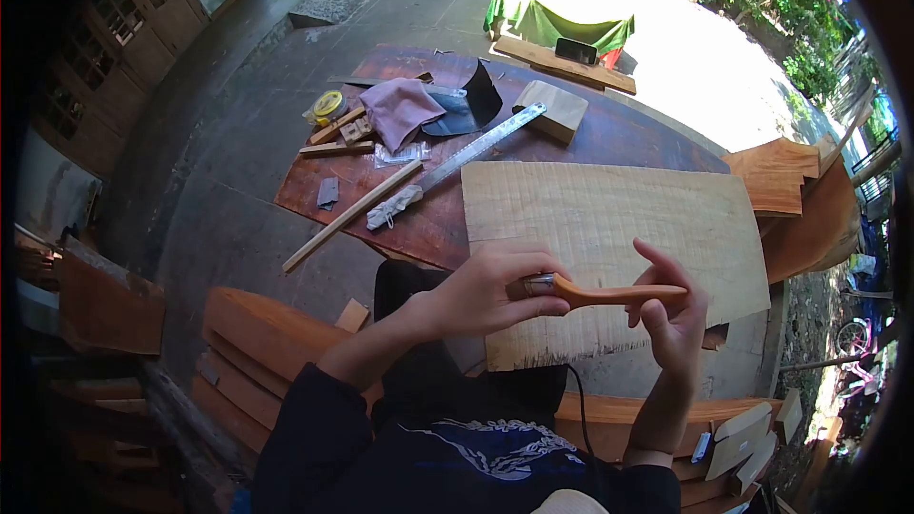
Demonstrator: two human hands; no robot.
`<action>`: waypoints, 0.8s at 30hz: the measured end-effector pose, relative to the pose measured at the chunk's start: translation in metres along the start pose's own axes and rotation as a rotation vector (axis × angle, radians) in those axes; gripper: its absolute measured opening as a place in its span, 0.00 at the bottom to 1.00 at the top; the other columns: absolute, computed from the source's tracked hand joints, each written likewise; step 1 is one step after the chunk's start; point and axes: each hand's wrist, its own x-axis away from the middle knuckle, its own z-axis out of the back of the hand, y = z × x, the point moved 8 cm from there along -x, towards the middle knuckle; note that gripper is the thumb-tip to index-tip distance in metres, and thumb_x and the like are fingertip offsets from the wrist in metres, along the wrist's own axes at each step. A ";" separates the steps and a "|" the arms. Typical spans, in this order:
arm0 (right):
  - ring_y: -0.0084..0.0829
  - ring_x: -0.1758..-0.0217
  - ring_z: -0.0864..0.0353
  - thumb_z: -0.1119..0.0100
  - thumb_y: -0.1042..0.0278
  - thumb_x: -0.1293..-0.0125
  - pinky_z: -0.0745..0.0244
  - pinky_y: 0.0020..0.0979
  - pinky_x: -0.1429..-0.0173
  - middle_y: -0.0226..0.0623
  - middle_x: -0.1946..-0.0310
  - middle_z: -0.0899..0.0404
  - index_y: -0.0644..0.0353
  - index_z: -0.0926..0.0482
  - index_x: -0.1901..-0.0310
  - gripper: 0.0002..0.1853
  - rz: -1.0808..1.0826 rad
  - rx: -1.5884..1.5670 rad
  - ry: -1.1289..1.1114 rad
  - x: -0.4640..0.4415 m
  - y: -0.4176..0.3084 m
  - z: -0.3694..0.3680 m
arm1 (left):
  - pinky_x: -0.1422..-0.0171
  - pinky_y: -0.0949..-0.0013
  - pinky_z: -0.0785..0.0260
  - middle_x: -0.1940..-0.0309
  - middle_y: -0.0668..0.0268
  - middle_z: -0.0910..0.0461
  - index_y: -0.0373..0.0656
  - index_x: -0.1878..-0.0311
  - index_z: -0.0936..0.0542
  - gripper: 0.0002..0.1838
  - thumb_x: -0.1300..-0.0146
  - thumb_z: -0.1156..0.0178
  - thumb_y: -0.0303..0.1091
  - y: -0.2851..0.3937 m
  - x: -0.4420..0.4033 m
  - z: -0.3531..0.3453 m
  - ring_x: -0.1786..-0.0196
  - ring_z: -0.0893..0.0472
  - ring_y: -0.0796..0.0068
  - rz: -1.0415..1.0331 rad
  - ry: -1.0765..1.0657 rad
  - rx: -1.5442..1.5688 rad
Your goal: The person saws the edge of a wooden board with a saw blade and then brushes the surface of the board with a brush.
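Note:
An orange-brown wooden spoon [609,294] lies level across both my hands, above a pale wooden board [609,219]. My left hand [490,290] is closed around its wider end, most of which the fingers hide. A silvery band [539,284] shows at these fingers; whether it is a ring, I cannot tell. At the other end, my right hand [674,314] holds the tip of the slim handle against its fingers, with the index finger stretched upward and the thumb below. The board under them has a rough, frayed near edge.
On the dark red table [381,209] lie a metal ruler [486,145], a wooden stick [352,216], a pink cloth [400,112], a yellow tape roll [329,105] and a wooden block [552,109]. A phone [576,50] stands beyond. Curved timber pieces [271,324] sit beside me.

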 end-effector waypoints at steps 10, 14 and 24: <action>0.26 0.71 0.19 0.41 0.68 0.28 0.27 0.28 0.64 0.39 0.74 0.17 0.66 0.16 0.62 0.10 0.020 0.207 -0.222 -0.016 -0.040 -0.044 | 0.30 0.51 0.37 0.44 0.49 0.22 0.38 0.46 0.18 0.28 0.30 0.43 0.56 -0.034 0.037 0.013 0.35 0.25 0.51 0.013 0.174 -0.254; 0.28 0.80 0.21 0.41 0.69 0.28 0.28 0.28 0.71 0.39 0.81 0.19 0.68 0.18 0.66 0.11 0.067 0.701 0.066 -0.021 -0.068 -0.001 | 0.23 0.44 0.45 0.40 0.55 0.21 0.38 0.46 0.18 0.21 0.36 0.37 0.42 -0.038 0.038 0.014 0.31 0.27 0.51 -0.016 0.290 -0.673; 0.36 0.76 0.22 0.44 0.62 0.26 0.27 0.36 0.64 0.42 0.82 0.24 0.67 0.18 0.67 0.16 -0.175 1.250 0.109 -0.029 -0.071 0.050 | 0.21 0.45 0.47 0.38 0.56 0.22 0.39 0.46 0.17 0.18 0.37 0.41 0.37 -0.045 0.037 0.011 0.30 0.28 0.52 0.000 0.301 -0.658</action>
